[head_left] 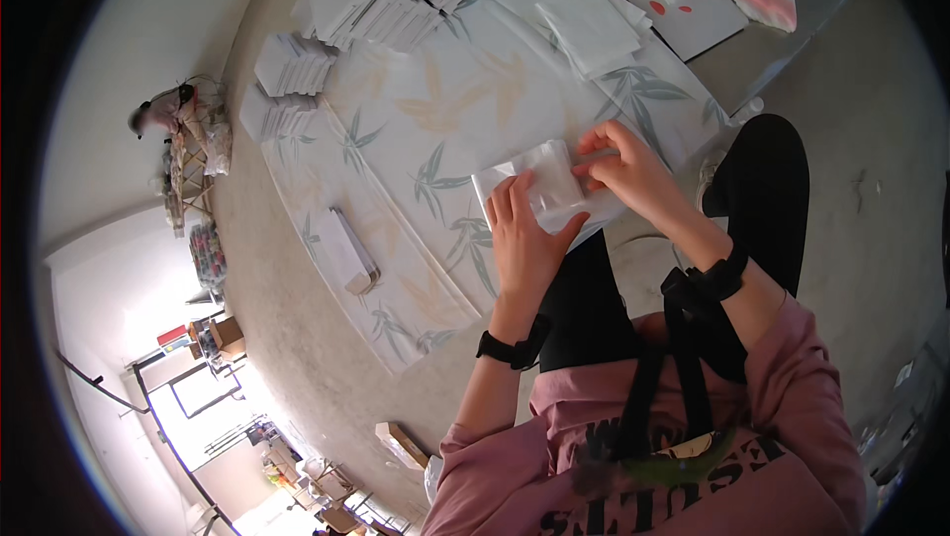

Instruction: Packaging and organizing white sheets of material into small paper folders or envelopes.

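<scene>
Apparently working a clear packet — next likely needs steady bracing.
Left hand spread on it; right hand half-curled, fingers' hold unclear.

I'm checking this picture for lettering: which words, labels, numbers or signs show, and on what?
Pink shirt: large dark lettering, partly covered by black straps; I don't transcribe printed words.
White package with red spots: red marks like lettering, too small and blurred to read.
Flat white packet being handled: no lettering that I can make out.
Background boxes: too small to tell.
</scene>
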`<action>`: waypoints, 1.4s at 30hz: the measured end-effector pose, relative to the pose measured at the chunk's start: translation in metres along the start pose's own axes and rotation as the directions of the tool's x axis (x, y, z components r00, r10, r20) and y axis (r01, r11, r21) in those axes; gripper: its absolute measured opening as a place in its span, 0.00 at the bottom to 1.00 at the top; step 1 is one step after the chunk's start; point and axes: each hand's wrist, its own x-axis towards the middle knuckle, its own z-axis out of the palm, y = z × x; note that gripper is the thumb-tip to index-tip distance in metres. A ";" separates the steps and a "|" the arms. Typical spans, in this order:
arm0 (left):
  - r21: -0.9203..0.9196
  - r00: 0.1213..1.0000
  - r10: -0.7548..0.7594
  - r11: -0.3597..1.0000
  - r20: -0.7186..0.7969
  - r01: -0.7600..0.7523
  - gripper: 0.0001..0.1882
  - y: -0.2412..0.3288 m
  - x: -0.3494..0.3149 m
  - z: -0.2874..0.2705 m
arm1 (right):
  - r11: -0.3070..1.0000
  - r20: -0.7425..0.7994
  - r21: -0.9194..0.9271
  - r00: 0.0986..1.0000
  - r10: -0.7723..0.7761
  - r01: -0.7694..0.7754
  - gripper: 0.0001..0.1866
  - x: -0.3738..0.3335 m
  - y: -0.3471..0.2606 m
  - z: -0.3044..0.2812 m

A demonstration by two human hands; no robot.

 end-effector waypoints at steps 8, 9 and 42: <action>0.003 0.985 -0.027 1.000 -0.171 0.027 0.17 -0.012 0.003 0.015 | 0.977 0.162 0.186 0.984 0.077 -0.107 0.18 0.003 -0.001 0.014; 0.000 0.986 -0.024 1.000 -0.167 0.024 0.17 -0.014 0.003 0.015 | 0.975 0.164 0.203 0.985 0.053 -0.086 0.19 0.004 0.000 0.013; -0.919 0.628 -0.773 0.181 0.087 0.350 0.11 -0.152 -0.032 -0.064 | 0.983 0.263 0.124 0.960 0.100 -0.136 0.18 0.003 0.012 0.016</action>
